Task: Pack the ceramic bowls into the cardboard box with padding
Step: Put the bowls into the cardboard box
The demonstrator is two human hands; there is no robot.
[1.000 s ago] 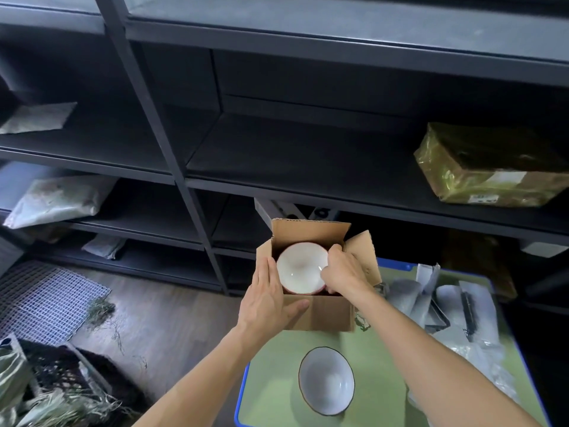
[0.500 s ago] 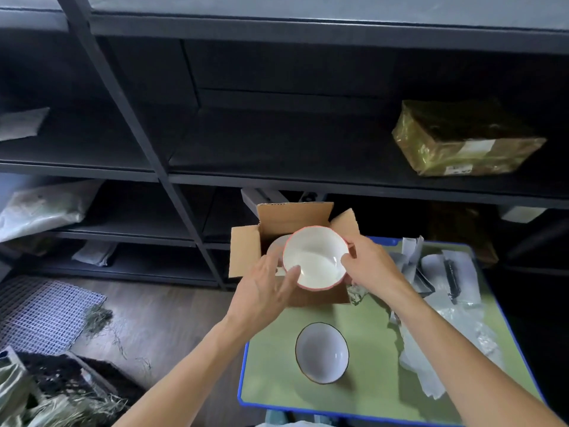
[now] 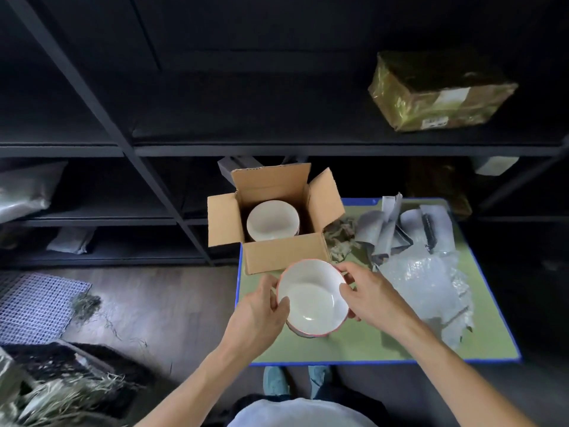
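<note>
wrapped parcel (image 3: 440,94), white label, print too small to read

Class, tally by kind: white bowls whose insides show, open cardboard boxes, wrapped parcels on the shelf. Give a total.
White bowls: 2, the held bowl and the boxed bowl
Open cardboard box: 1
Wrapped parcel: 1
Total: 4

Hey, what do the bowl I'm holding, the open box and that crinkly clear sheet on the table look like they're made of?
Bowl: likely glazed ceramic, with a glossy white inside that catches highlights and a thin red rim.
Box: plain brown corrugated cardboard, matte, with creased flaps.
Clear sheet: looks like bubble wrap, a translucent, shiny, crumpled plastic; the bubbles themselves are hard to make out.
</note>
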